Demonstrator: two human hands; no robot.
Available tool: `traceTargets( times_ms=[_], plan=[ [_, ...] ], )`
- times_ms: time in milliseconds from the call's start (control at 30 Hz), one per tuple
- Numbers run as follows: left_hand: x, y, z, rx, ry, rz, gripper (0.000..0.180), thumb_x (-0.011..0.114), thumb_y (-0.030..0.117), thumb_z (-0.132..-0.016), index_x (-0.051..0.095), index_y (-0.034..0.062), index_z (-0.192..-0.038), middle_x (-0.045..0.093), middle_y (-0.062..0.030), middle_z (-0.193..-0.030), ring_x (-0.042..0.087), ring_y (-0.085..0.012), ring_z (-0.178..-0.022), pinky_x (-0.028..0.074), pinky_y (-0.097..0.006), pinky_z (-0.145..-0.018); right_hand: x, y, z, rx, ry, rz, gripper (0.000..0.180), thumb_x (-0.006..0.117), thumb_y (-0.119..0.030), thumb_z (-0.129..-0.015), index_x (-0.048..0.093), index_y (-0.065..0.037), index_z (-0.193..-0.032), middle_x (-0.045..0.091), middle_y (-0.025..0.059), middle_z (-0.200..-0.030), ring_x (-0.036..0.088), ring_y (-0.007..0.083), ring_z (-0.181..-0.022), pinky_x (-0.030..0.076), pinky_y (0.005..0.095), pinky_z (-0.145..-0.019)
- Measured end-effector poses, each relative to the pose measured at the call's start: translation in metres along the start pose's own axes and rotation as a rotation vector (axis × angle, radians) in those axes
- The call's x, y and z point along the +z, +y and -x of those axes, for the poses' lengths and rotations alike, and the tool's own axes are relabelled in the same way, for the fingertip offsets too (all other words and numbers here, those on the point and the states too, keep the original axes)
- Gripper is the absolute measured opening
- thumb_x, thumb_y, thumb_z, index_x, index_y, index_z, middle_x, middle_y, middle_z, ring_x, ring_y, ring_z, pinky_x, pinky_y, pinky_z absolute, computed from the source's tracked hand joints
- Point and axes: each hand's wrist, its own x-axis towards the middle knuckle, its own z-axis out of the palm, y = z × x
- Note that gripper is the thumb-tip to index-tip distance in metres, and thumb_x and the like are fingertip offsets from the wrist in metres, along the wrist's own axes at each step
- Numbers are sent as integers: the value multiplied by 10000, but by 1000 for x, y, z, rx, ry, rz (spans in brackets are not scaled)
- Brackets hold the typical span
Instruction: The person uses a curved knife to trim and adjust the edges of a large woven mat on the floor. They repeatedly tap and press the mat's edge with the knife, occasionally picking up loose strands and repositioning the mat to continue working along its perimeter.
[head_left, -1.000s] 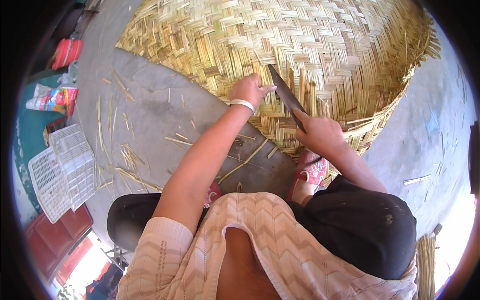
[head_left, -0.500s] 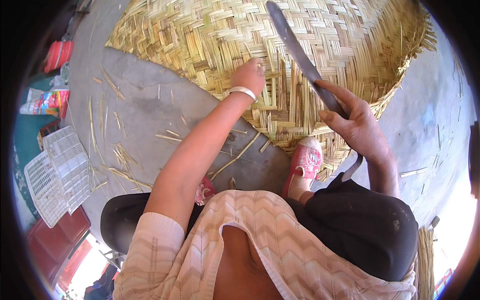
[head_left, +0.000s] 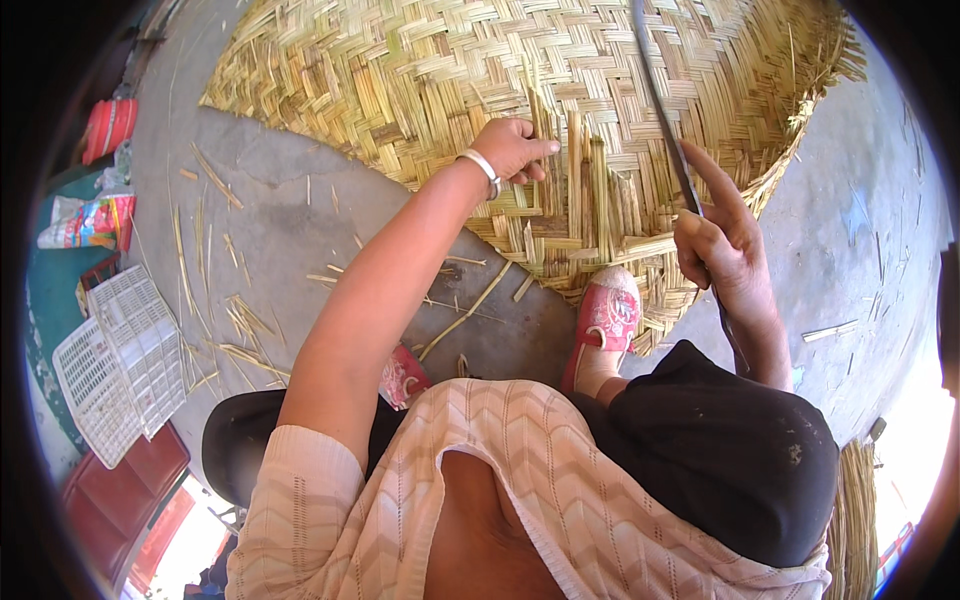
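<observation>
Two hands work a big woven mat (head_left: 420,90) on a concrete floor (head_left: 300,220).

Right hand (head_left: 725,245) is closed around the handle of a long knife (head_left: 665,120), forefinger laid along the blade, which stands raised over the weave. Left hand (head_left: 515,150), a bangle (head_left: 484,168) at the wrist, pinches the upright strips (head_left: 575,170) at the mat's near edge, just beyond a pink shoe (head_left: 608,315). A clean stroke likely needs those strips held taut, fingers well clear of the blade's path. Loose slivers (head_left: 240,320) litter the floor beside a white crate (head_left: 120,360).
</observation>
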Motion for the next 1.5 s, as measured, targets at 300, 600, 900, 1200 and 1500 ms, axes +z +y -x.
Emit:
traceTargets(
  times_ms=[300, 600, 900, 1200, 1500],
  plan=[
    [-11, -13, -11, -47, 94, -98, 348, 803, 311, -814, 579, 45, -841, 625, -22, -687, 620, -92, -527, 476, -216, -446, -51, 80, 36, -364, 164, 1217, 771, 596, -19, -749, 354, -147, -1469, 589, 131, -850, 636, 296, -697, 538, 403, -603],
    [-37, 48, -22, 429, 436, -853, 631, 639, 444, -901, 497, 17, -1344, 592, -151, -1247, 563, -241, -1155, 472, -413, -960, -67, 102, -12, -290, -229, 1595, 678, 637, -153, -785, 426, -168, -1429, 602, 130, -878, 644, 299, -730, 542, 426, -614],
    [-24, 97, -43, 430, -199, -1935, 448, 415, 470, -1003, 685, 118, -1064, 639, -91, -1170, 560, -257, -1157, 404, -459, -955, -58, 76, -51, -296, -315, 1563, 597, 586, -145, -823, 483, -226, -1406, 628, 155, -848, 648, 317, -761, 538, 446, -651],
    [-33, 95, -53, 489, -328, -1915, 225, 583, 268, -905, 695, 87, -834, 706, -117, -859, 680, -315, -868, 540, -426, -782, -53, 73, -79, -160, -360, 1539, 554, 566, -319, -896, 435, -327, -1434, 602, 131, -614, 615, 330, -550, 493, 464, -528],
    [-25, 73, -59, 553, -313, -1995, 115, 606, 119, -814, 710, 94, -770, 715, -121, -840, 700, -293, -838, 570, -401, -692, -50, 79, -94, -100, -327, 1494, 490, 536, -429, -941, 463, -339, -1417, 604, 174, -642, 613, 354, -580, 498, 477, -579]
  ],
)
